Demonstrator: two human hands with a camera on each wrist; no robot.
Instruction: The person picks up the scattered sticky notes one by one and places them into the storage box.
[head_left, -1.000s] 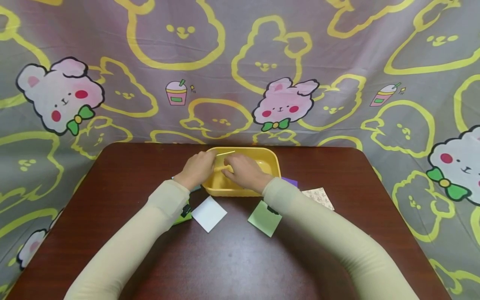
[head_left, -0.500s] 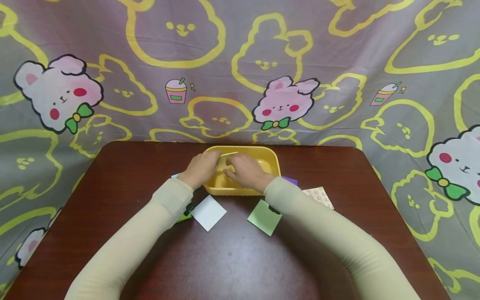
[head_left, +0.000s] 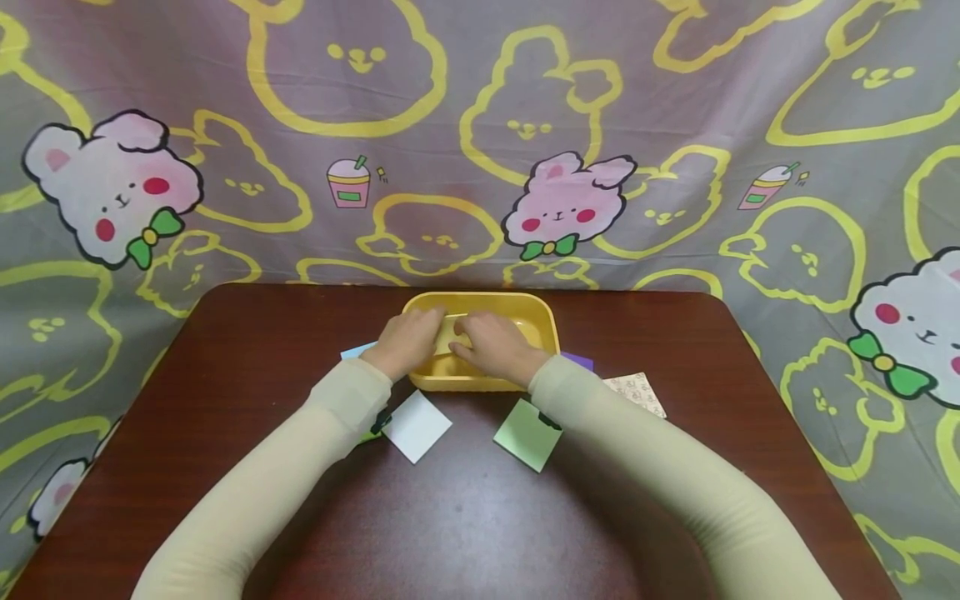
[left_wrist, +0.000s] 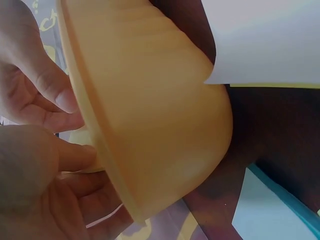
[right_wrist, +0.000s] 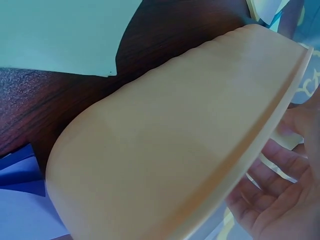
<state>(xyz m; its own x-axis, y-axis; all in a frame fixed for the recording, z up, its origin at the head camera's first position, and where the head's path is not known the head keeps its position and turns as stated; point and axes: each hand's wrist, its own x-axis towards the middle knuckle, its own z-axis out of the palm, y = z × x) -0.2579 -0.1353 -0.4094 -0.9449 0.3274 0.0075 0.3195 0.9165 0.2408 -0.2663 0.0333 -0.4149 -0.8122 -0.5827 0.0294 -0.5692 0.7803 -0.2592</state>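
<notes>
Over the yellow basin (head_left: pixel 495 383), my left hand (head_left: pixel 405 340) pinches a thin, pale yellow sheet of paper (left_wrist: pixel 86 137) between thumb and fingers. The sheet shows in the gap between the two hands, partly hidden by them. My right hand (head_left: pixel 497 342) hangs over the basin beside the sheet with its fingers loosely bent. In the head view its thumb and index finger stand apart. Whether its fingertips touch the sheet cannot be made out. The wrist views show both hands beyond the basin's rim.
Square stacks of paper lie around the basin: white (head_left: pixel 417 427), pale green (head_left: pixel 528 435), purple (head_left: pixel 577 362), patterned beige (head_left: pixel 636 393) and light blue (head_left: pixel 356 352). A bright green one (head_left: pixel 369 437) is mostly behind the left sleeve. A printed curtain (head_left: pixel 480 150) hangs behind the brown table (head_left: pixel 480 517).
My left hand has moved slightly right and down. The yellow sheet, seen nearly edge-on before, now shows more of its face. My right hand has hardly moved.
</notes>
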